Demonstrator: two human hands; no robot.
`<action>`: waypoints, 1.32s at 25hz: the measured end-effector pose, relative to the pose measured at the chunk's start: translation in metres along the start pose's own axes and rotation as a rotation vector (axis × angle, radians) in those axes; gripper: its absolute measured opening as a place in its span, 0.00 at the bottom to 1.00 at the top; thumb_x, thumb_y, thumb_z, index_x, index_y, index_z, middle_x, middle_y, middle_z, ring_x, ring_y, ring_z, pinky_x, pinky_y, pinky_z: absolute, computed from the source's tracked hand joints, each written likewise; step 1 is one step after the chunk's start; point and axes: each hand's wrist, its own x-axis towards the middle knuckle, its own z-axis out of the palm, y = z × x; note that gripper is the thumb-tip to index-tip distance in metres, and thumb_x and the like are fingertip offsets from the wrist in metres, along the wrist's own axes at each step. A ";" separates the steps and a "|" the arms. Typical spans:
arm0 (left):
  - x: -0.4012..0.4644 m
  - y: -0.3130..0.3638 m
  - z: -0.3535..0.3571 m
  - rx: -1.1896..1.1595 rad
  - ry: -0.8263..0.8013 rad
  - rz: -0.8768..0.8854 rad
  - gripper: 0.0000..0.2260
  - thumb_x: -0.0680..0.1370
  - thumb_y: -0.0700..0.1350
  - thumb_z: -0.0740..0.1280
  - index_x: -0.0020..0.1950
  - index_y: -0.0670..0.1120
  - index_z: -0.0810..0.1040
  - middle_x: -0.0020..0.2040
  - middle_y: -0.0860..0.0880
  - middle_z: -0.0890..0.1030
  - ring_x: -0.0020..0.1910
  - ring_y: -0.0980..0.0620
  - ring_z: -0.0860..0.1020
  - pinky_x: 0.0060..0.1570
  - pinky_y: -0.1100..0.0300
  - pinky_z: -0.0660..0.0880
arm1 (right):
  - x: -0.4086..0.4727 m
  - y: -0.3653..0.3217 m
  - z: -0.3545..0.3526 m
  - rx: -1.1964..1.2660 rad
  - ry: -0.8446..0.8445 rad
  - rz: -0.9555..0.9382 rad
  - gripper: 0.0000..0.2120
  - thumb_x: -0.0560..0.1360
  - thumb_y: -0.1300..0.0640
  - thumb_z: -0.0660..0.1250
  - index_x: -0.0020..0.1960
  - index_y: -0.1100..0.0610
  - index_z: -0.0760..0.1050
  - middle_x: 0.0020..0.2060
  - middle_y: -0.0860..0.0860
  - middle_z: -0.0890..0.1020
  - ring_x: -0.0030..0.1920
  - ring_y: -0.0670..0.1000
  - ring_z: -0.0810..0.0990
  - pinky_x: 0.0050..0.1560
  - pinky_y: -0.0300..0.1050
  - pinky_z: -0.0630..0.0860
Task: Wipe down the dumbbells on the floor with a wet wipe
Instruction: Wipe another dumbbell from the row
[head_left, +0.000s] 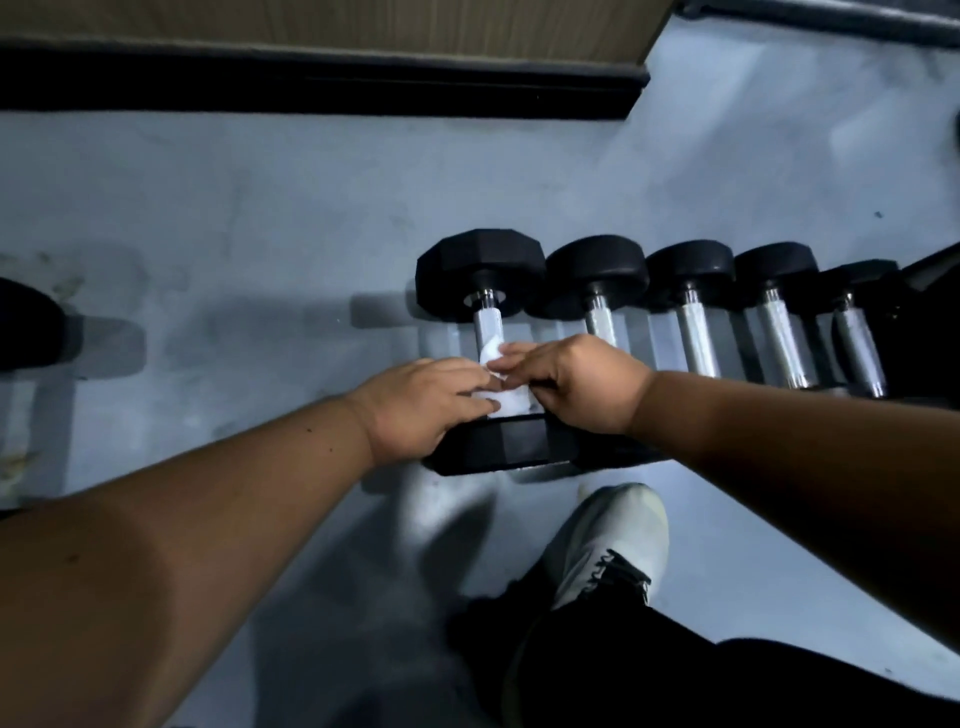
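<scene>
Several black dumbbells with silver handles lie side by side on the grey floor. The leftmost dumbbell (480, 275) has hexagonal heads; its near head sits under my hands. A white wet wipe (501, 397) is bunched over the near end of its handle. My left hand (421, 410) and my right hand (569, 382) meet over the wipe, and the fingers of both pinch it. The other dumbbells (691, 291) stretch to the right, untouched.
A black skirting strip (311, 83) under a wooden panel runs along the back. A dark object (31, 332) sits at the left edge. My white shoe (615, 540) and dark trouser leg stand just in front of the dumbbells. Grey floor (208, 218) spreads left.
</scene>
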 end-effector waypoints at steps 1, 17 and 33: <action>0.002 -0.004 -0.001 0.001 -0.007 0.014 0.16 0.78 0.41 0.60 0.58 0.41 0.85 0.58 0.40 0.83 0.55 0.38 0.83 0.53 0.46 0.83 | 0.000 0.002 0.001 0.025 0.030 0.003 0.24 0.71 0.76 0.65 0.60 0.58 0.86 0.64 0.52 0.84 0.70 0.44 0.76 0.75 0.44 0.70; -0.007 -0.031 0.025 0.102 0.036 0.159 0.17 0.85 0.42 0.58 0.70 0.43 0.79 0.74 0.46 0.76 0.74 0.42 0.73 0.67 0.47 0.77 | -0.041 -0.025 0.022 0.081 0.327 -0.078 0.17 0.80 0.58 0.70 0.66 0.62 0.80 0.70 0.54 0.80 0.71 0.50 0.78 0.72 0.46 0.75; 0.035 -0.065 0.022 -0.083 -0.070 0.447 0.13 0.83 0.41 0.66 0.65 0.38 0.81 0.69 0.40 0.79 0.69 0.41 0.76 0.73 0.47 0.69 | -0.052 -0.037 0.034 0.066 0.186 0.044 0.19 0.85 0.47 0.65 0.72 0.55 0.74 0.63 0.50 0.81 0.65 0.48 0.78 0.72 0.32 0.67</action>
